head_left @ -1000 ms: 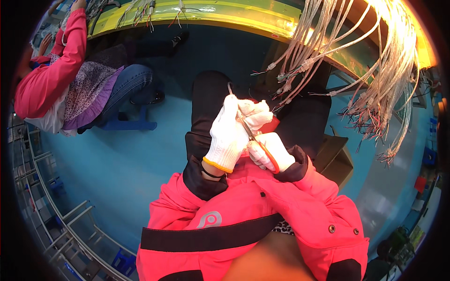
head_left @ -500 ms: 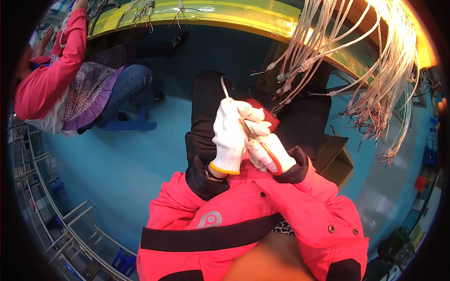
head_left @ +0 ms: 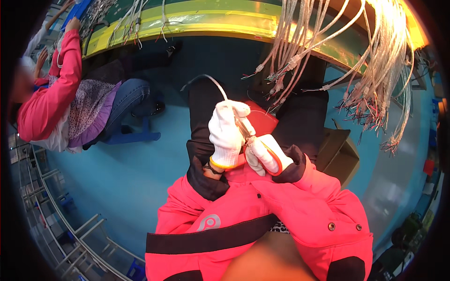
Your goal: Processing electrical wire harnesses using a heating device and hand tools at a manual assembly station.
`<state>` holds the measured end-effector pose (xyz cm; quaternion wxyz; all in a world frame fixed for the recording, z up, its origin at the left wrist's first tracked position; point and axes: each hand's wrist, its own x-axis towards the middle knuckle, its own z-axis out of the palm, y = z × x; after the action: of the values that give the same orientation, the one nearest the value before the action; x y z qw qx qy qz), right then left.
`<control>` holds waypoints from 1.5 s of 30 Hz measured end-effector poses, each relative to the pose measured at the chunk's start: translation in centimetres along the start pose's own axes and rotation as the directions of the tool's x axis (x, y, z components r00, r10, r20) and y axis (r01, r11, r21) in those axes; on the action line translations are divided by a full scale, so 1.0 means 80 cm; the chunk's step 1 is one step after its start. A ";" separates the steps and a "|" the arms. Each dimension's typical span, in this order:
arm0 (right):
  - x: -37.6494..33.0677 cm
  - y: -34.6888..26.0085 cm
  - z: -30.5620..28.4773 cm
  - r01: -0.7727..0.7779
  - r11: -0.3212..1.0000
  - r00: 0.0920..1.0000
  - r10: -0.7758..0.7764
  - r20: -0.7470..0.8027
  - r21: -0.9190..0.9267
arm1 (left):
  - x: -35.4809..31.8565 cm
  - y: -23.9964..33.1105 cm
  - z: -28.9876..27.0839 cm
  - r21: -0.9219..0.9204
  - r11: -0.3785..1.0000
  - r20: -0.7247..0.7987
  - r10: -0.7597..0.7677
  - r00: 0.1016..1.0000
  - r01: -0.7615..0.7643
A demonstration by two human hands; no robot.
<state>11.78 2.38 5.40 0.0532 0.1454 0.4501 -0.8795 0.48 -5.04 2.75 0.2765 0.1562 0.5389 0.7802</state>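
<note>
My left hand, in a white knit glove with a yellow cuff edge, is closed around a thin grey cable above my lap. The cable's far part curves up and to the left out of the fist. My right hand, in a white glove with a red edge, is closed just beside it, at the lower right. Between the hands shows the darker, stripped-looking stretch of the cable; its fine detail is too small to make out. Whether the right fingers also hold a tool is hidden.
A yellow-edged bench runs across the top. Many clear-sheathed cables with frayed wire ends hang off it at the right. A red object lies at my lap, a cardboard box stands at the right. A co-worker in a pink sleeve sits left.
The view has shifted slightly. More of the cable now shows beyond my left fist, bending left. My left fingers, stretched toward the right hand before, are drawn in closer to the fist.
</note>
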 end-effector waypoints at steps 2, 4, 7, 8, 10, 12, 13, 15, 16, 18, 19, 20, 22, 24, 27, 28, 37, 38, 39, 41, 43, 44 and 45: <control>-0.001 0.005 -0.002 0.004 1.000 1.000 -0.004 0.007 -0.021 | 0.000 0.000 -0.005 0.066 0.998 0.042 0.000 0.999 -0.002; -0.002 0.007 0.000 0.007 1.000 1.000 -0.006 0.010 -0.030 | -0.002 0.000 -0.003 0.100 0.995 0.065 -0.002 0.998 -0.004; -0.004 0.008 0.008 0.030 0.999 0.996 -0.031 -0.079 -0.012 | -0.005 0.000 0.004 0.052 0.998 0.041 -0.047 0.998 0.044; -0.005 0.009 0.008 0.033 0.999 0.996 -0.034 -0.081 -0.012 | -0.005 0.000 0.004 0.052 0.998 0.044 -0.047 0.998 0.045; -0.005 0.011 0.007 0.057 0.998 0.996 -0.057 -0.070 -0.008 | -0.005 -0.002 0.002 0.096 0.995 0.088 -0.019 0.996 0.011; -0.006 0.016 0.006 0.071 0.997 0.995 -0.071 -0.067 -0.005 | -0.004 -0.007 -0.001 0.118 0.993 0.113 -0.006 0.994 -0.007; -0.007 0.020 0.007 0.068 0.997 0.994 -0.064 -0.091 0.038 | -0.003 -0.010 -0.003 0.134 0.991 0.138 0.004 0.990 -0.022; -0.008 0.025 0.009 0.064 0.990 0.989 -0.047 -0.139 0.123 | -0.003 -0.015 -0.007 0.165 0.985 0.190 0.022 0.982 -0.054; -0.009 0.025 0.010 0.067 0.990 0.989 -0.049 -0.141 0.123 | -0.004 -0.016 -0.008 0.165 0.985 0.193 0.022 0.981 -0.054; -0.009 0.024 0.012 0.062 0.995 0.987 -0.049 -0.154 0.079 | -0.004 -0.013 -0.008 0.127 0.992 0.240 -0.042 0.970 0.012; -0.009 0.024 0.013 0.059 0.997 0.986 -0.050 -0.160 0.056 | -0.004 -0.012 -0.008 0.109 0.993 0.263 -0.073 0.962 0.045; -0.008 0.025 0.013 0.063 0.996 0.985 -0.053 -0.162 0.056 | -0.003 -0.011 -0.009 0.109 0.993 0.267 -0.072 0.961 0.044; -0.005 0.029 0.012 0.033 0.999 0.984 -0.034 -0.175 -0.006 | -0.002 -0.009 -0.011 0.158 0.986 0.268 0.013 0.963 -0.058; -0.003 0.027 0.010 0.017 0.999 0.983 -0.024 -0.182 -0.039 | -0.002 -0.008 -0.010 0.180 0.977 0.269 0.058 0.961 -0.109; 0.000 0.021 0.007 0.013 0.999 0.983 -0.018 -0.181 -0.030 | -0.005 -0.004 -0.008 -0.096 0.974 0.206 -0.181 0.962 0.204; 0.000 0.021 0.007 0.013 0.999 0.984 -0.018 -0.180 -0.029 | -0.005 -0.004 -0.009 -0.095 0.974 0.204 -0.181 0.962 0.203; -0.003 0.032 0.016 0.137 0.973 0.972 -0.097 -0.214 0.185 | -0.009 -0.017 -0.016 0.229 0.972 0.276 -0.114 0.954 0.050; -0.003 0.032 0.016 0.137 0.975 0.971 -0.098 -0.218 0.174 | -0.010 -0.017 -0.014 0.220 0.975 0.275 -0.098 0.957 0.037; -0.004 0.031 0.016 0.137 0.977 0.970 -0.099 -0.221 0.164 | -0.012 -0.016 -0.014 0.212 0.977 0.272 -0.082 0.959 0.024; -0.005 0.032 0.016 0.112 0.982 0.972 -0.077 -0.222 0.149 | -0.014 -0.018 -0.018 0.186 0.980 0.278 -0.117 0.953 0.066; -0.003 0.031 0.015 0.063 0.991 0.976 -0.037 -0.214 0.115 | -0.014 -0.019 -0.022 0.134 0.981 0.288 -0.177 0.941 0.143; -0.003 0.030 0.014 0.062 0.991 0.976 -0.036 -0.213 0.115 | -0.014 -0.020 -0.023 0.134 0.981 0.287 -0.177 0.942 0.143; -0.002 0.029 0.014 0.064 0.991 0.978 -0.038 -0.205 0.121 | -0.013 -0.021 -0.023 0.139 0.982 0.266 -0.163 0.950 0.130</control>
<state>12.20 0.10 4.24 -0.0246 0.2255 0.3999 -0.8880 0.78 -6.62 0.55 0.3963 0.2391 0.5510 0.6944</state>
